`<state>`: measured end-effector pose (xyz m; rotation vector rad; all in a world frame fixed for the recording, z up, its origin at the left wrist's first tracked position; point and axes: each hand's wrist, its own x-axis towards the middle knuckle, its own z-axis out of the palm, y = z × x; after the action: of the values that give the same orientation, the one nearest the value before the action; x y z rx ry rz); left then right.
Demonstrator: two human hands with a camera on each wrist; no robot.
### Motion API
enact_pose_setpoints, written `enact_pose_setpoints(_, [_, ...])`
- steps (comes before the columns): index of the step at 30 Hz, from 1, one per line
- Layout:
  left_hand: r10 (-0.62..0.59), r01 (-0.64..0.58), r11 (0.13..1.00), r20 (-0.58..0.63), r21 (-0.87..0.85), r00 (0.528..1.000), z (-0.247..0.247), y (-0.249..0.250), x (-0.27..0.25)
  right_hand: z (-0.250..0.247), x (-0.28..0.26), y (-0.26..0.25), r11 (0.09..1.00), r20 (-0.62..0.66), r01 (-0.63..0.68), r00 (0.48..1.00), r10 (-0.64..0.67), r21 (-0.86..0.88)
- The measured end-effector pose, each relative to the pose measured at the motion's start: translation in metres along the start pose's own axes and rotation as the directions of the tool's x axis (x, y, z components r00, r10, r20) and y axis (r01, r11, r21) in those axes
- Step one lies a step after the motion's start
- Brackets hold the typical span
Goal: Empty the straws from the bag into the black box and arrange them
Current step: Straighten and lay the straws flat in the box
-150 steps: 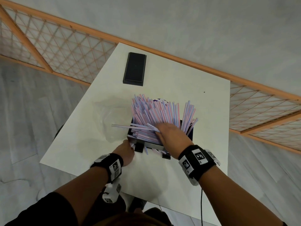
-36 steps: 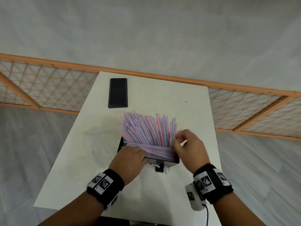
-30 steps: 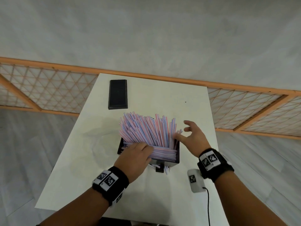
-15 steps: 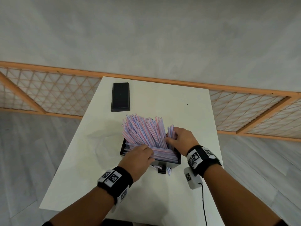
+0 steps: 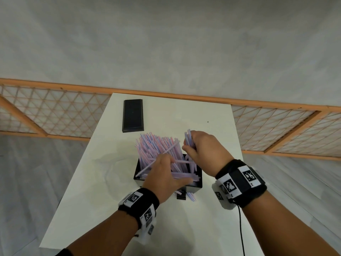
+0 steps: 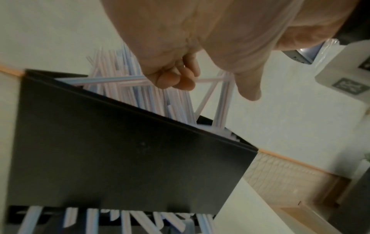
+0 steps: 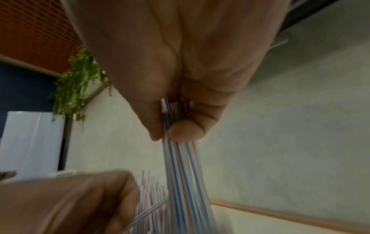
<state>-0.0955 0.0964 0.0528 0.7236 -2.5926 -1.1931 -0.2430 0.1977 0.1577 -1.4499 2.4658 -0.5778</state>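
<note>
White bench (image 5: 212, 117). Black box (image 5: 198, 179) stands near the middle, toward the near edge, packed with pink-and-blue striped straws (image 5: 156, 146) that lean toward the far left corner. A few straws lie crosswise along the box's near rim; some poke out from under its near wall onto the bench.

Right hand (image 5: 204, 150): raised over the box's right side, fingers and thumb curled round a small bundle of straws, held about upright. Wrist view confirms: thumb and fingers (image 7: 186, 126) pinch the bundle (image 7: 184, 174), the striped lengths running down from the grip.

Left hand (image 5: 162, 174): over the box's near rim, fingers curled; a single straw (image 5: 158, 159) runs slantwise through its fingers, tips sticking out both sides. Left wrist view shows the curled fingers (image 6: 176, 79) on straws above the box (image 6: 120, 150).

Lid (image 5: 132, 115), flat and black, lies near the far left corner, well apart from the box. Clear bag (image 5: 108, 163), crumpled, lies flat on the bench just left of the box.
</note>
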Motion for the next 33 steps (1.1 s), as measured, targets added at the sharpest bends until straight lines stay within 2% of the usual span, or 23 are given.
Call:
enact_pose_setpoints(3, [-0.055,0.049,0.995,-0.064,-0.092,0.996,0.006,0.006,0.008,0.003,0.000,-0.003,1.000,-0.019,0.004,1.000,-0.004,0.000])
enact_pose_setpoints(6, [0.003,-0.001,1.000,-0.096,0.022,0.995,0.006,-0.004,0.013,-0.001,0.000,0.005,0.998,-0.054,-0.056,0.997,0.058,0.037])
enact_pose_setpoints(8, [0.071,-0.064,0.992,-0.062,0.110,0.996,0.005,-0.014,0.013,-0.008,-0.002,0.014,0.992,-0.091,-0.092,0.991,0.099,0.082])
enact_pose_setpoints(11, [0.101,-0.107,0.973,0.038,0.203,0.994,0.004,-0.022,0.010,-0.020,-0.006,0.024,0.978,-0.119,-0.145,0.979,0.164,0.151])
enact_pose_setpoints(12, [0.099,-0.100,0.969,0.016,0.227,0.995,0.004,-0.022,0.009,-0.024,-0.008,0.028,0.972,-0.128,-0.162,0.974,0.185,0.172])
enact_pose_setpoints(16, [0.046,0.001,0.975,-0.203,0.223,0.978,0.001,-0.029,0.012,-0.039,-0.016,0.040,0.943,-0.168,-0.202,0.953,0.252,0.265])
enact_pose_setpoints(20, [0.115,-0.057,0.917,-0.125,0.394,0.985,0.002,-0.042,0.019,-0.049,-0.024,0.040,0.936,-0.188,-0.207,0.945,0.266,0.285])
enact_pose_setpoints(23, [0.203,-0.136,0.888,-0.110,0.440,0.973,-0.001,-0.036,0.021,-0.054,-0.027,0.035,0.942,-0.213,-0.189,0.944,0.252,0.276])
enact_pose_setpoints(26, [0.288,-0.247,0.845,-0.015,0.473,0.957,0.005,-0.023,0.018,-0.059,-0.031,0.028,0.964,-0.251,-0.140,0.948,0.197,0.227])
enact_pose_setpoints(27, [0.281,-0.262,0.848,0.029,0.461,0.959,0.007,-0.018,0.017,-0.062,-0.032,0.025,0.971,-0.258,-0.123,0.950,0.175,0.205])
enact_pose_setpoints(29, [0.204,-0.211,0.903,0.057,0.374,0.977,0.009,-0.008,0.011,-0.066,-0.035,0.019,0.980,-0.265,-0.099,0.954,0.143,0.173])
enact_pose_setpoints(31, [0.148,-0.136,0.965,-0.034,0.225,0.988,0.004,0.008,0.005,-0.069,-0.037,0.014,0.983,-0.255,-0.082,0.959,0.123,0.164])
enact_pose_setpoints(33, [0.147,-0.138,0.986,-0.098,0.089,0.984,-0.003,0.027,0.006,-0.069,-0.038,0.005,0.987,-0.219,-0.046,0.972,0.079,0.152])
